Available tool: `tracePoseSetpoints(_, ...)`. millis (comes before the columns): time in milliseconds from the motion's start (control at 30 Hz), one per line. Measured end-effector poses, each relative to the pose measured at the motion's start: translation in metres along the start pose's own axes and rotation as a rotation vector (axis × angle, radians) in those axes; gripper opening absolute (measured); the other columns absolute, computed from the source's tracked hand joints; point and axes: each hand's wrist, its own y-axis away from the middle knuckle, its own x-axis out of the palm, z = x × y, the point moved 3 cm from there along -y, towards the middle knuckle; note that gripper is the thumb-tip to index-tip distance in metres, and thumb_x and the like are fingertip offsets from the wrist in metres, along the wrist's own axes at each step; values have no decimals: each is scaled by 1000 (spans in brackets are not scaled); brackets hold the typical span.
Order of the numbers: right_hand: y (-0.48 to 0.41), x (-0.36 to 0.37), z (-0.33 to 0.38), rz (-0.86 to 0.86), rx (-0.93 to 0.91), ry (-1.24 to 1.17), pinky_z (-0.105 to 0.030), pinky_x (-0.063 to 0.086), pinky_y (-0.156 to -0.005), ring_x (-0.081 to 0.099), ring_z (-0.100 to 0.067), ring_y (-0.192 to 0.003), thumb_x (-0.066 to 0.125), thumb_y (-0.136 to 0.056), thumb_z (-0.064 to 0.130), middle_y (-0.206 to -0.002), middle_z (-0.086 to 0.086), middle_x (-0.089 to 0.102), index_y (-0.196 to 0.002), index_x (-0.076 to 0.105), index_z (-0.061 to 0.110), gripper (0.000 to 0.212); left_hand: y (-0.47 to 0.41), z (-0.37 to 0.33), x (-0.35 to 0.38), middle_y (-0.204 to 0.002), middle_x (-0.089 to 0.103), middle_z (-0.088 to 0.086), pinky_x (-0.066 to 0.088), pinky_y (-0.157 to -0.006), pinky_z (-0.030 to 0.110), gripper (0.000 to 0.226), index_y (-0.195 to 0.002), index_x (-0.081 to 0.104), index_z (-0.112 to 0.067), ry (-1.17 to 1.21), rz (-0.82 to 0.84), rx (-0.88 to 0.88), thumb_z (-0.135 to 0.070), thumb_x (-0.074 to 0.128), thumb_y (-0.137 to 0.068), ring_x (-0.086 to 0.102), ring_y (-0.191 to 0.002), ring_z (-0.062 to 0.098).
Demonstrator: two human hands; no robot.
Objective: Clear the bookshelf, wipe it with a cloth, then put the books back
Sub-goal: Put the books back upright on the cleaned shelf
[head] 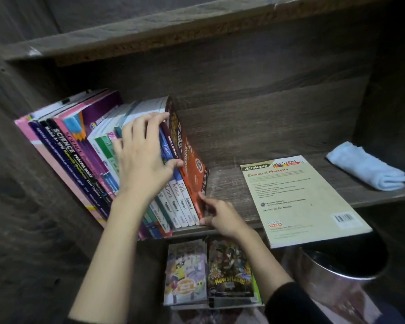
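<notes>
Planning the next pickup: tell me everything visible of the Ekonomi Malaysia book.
The Ekonomi Malaysia book is a thin cream paperback lying flat, back cover up, with a barcode and a red publisher logo. It rests on the wooden shelf, its near end overhanging the front edge. Nothing else touches it; the folded blue cloth lies apart to its right.

A shiny metal bin [332, 277], seemingly black-lined, stands beside two comics [229, 270] below.
</notes>
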Motion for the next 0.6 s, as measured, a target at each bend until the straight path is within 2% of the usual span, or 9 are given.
tracePoseSetpoints(167,1,4,1,-61,-11,73,-42,39,-108,49,-24,-127,72,-83,16,-139,-7,52,-148,30,30,79,2,-2,1,-139,38,3,21,-104,38,90,-142,34,-22,66,-2,-10,-30,82,-67,26,-129,21)
tracePoseSetpoints(267,7,7,3,-90,-24,123,-40,41,-105,52,-24,-123,68,-86,18,-136,-9,55,-148,32,27,72,3,-2,1,-142,37,4,21,-106,37,98,-147,26,-22,119,8,-32,-27,82,-67,24,-131,20)
tracePoseSetpoints(367,13,12,6,-84,-60,270,-38,40,-106,48,-24,-127,59,-94,22,-142,-9,49,-151,24,22,67,4,-1,-1,-142,37,5,22,-107,39,108,-149,16,-29,178,19,-62,-24,83,-65,25,-132,20)
tracePoseSetpoints(433,16,17,7,-69,-87,348,-40,35,-110,37,-24,-136,53,-97,22,-151,-6,38,-153,16,20,66,4,-1,-2,-142,36,4,22,-107,40,103,-148,21,-29,165,28,-62,-25,83,-66,24,-132,20)
tracePoseSetpoints(500,18,18,7,-4,-61,342,-43,22,-115,17,-24,-146,47,-99,21,-157,-4,24,-154,8,19,67,4,-6,-4,-142,35,2,23,-107,43,94,-145,28,-28,107,38,-52,-26,82,-68,24,-132,20)
tracePoseSetpoints(567,18,15,9,59,-39,268,-39,10,-118,6,-22,-148,46,-98,10,-159,-3,17,-154,9,19,68,4,-10,-4,-144,32,-1,22,-108,44,92,-144,28,-29,52,71,-84,-26,81,-69,22,-134,19)
tracePoseSetpoints(600,19,9,11,43,-49,245,-36,8,-118,7,-21,-148,46,-94,3,-159,-3,18,-153,14,17,69,4,-13,-5,-145,30,-1,20,-109,45,92,-145,27,-30,31,90,-106,-26,81,-70,20,-136,18)
